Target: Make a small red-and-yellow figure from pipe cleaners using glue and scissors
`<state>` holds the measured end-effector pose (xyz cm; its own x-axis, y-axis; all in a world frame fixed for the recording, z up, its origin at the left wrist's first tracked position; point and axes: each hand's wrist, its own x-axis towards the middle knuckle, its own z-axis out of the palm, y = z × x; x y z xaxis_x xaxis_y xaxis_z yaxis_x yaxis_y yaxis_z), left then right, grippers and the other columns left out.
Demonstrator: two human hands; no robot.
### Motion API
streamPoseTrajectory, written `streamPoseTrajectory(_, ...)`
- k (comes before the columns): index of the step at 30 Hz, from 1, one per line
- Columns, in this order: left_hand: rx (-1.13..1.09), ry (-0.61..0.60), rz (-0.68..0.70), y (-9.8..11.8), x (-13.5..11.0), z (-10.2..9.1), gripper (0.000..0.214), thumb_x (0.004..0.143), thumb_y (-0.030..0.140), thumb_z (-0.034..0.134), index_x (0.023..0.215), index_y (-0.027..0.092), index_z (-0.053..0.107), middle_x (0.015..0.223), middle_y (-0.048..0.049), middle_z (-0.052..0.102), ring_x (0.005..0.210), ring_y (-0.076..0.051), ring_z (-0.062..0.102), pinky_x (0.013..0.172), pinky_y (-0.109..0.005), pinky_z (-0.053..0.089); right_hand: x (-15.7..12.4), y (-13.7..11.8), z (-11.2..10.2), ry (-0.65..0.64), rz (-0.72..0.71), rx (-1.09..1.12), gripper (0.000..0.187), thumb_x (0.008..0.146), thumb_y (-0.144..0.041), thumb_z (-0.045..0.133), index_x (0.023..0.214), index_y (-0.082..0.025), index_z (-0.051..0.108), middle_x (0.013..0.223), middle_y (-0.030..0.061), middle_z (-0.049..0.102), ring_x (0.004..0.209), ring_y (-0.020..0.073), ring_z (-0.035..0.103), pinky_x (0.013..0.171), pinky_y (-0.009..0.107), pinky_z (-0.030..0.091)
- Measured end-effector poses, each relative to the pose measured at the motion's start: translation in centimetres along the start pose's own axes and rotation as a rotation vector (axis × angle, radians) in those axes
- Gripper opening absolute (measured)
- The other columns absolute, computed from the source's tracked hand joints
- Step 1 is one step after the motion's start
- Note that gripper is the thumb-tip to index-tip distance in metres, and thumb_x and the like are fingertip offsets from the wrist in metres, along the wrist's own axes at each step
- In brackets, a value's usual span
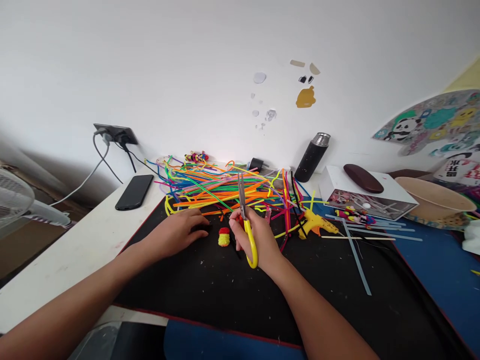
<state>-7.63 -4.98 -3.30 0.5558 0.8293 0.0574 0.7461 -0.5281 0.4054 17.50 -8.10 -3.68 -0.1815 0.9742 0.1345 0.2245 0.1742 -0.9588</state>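
My right hand (258,235) is closed around a pair of scissors (251,245) with yellow handles, blades pointing up and away from me. A thin black strip hangs close by its fingers; whether they also hold it I cannot tell. My left hand (182,231) rests on the black mat (225,295), fingers bent and thumb apart, with nothing clear between them. Between both hands sits a small fuzzy piece (224,237), red on top and yellow below. A heap of colourful pipe cleaners (213,187) lies just beyond my hands.
To the right are a yellow glue gun (317,224), pale glue sticks (358,262), a white box (369,192) with a brown case (363,178) on it, and a bowl (437,195). A black flask (312,157) stands by the wall. A phone (134,192) lies left.
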Motion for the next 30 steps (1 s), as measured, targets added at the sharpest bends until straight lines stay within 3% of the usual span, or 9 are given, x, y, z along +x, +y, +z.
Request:
streamPoseTrajectory(7,0.055,-0.067,-0.053,0.3,0.1,0.2,0.025,0.099,0.029,0.048,0.096,0.023,0.072,0.098,-0.0073,0.073,0.091,-0.026,0.070,0.081,-0.035,0.050,0.0,-0.7,-0.4,-0.015,-0.001,0.007,0.013,0.099,-0.039,0.060,0.098,-0.026,0.059,0.063,-0.0056,0.060,0.042,0.0137,0.060,0.047,0.025,0.049)
streamPoseTrajectory(15,0.009,-0.006,-0.093,-0.9,-0.9,-0.2,0.028,0.100,0.041,0.050,0.097,0.026,0.073,0.101,-0.0050,0.075,0.092,-0.025,0.071,0.081,-0.033,0.051,0.8,-0.8,-1.2,0.093,-0.023,0.234,0.026,0.096,-0.049,0.064,0.097,-0.023,0.057,0.055,-0.0088,0.054,0.039,0.0119,0.056,0.046,0.023,0.045)
streamPoseTrajectory(19,0.018,0.167,-0.084,-0.6,-0.6,-1.3,0.037,0.100,0.054,0.052,0.106,0.025,0.074,0.109,-0.0069,0.074,0.100,-0.027,0.070,0.088,-0.035,0.053,1.1,-1.7,-2.2,0.160,-0.030,0.310,0.033,0.093,-0.053,0.069,0.097,-0.022,0.057,0.051,-0.0094,0.055,0.038,0.0117,0.056,0.042,0.020,0.042)
streamPoseTrajectory(23,0.019,0.300,-0.059,0.1,-0.1,-2.5,0.038,0.101,0.053,0.051,0.107,0.022,0.074,0.108,-0.0079,0.073,0.092,-0.025,0.069,0.083,-0.035,0.053,1.5,-2.5,-3.9,0.317,-0.056,0.493,0.038,0.089,-0.054,0.075,0.099,-0.022,0.057,0.056,-0.0095,0.056,0.038,0.0108,0.058,0.035,0.017,0.033)
streamPoseTrajectory(26,-0.019,0.288,0.016,1.0,0.5,-2.4,0.036,0.104,0.048,0.050,0.105,0.021,0.073,0.105,-0.0080,0.073,0.095,-0.025,0.069,0.085,-0.035,0.053,2.1,-2.7,-5.0,0.450,-0.046,0.640,0.045,0.081,-0.056,0.081,0.096,-0.022,0.056,0.056,-0.0107,0.053,0.037,0.0095,0.056,0.032,0.015,0.026)
streamPoseTrajectory(30,-0.066,0.153,0.122,2.6,1.6,-1.4,0.030,0.106,0.042,0.050,0.111,0.021,0.071,0.107,-0.0076,0.074,0.098,-0.024,0.070,0.086,-0.034,0.054,2.6,-2.6,-5.8,0.530,0.054,0.743,0.052,0.070,-0.059,0.087,0.090,-0.020,0.058,0.056,-0.0109,0.051,0.039,0.0080,0.053,0.031,0.015,0.025)
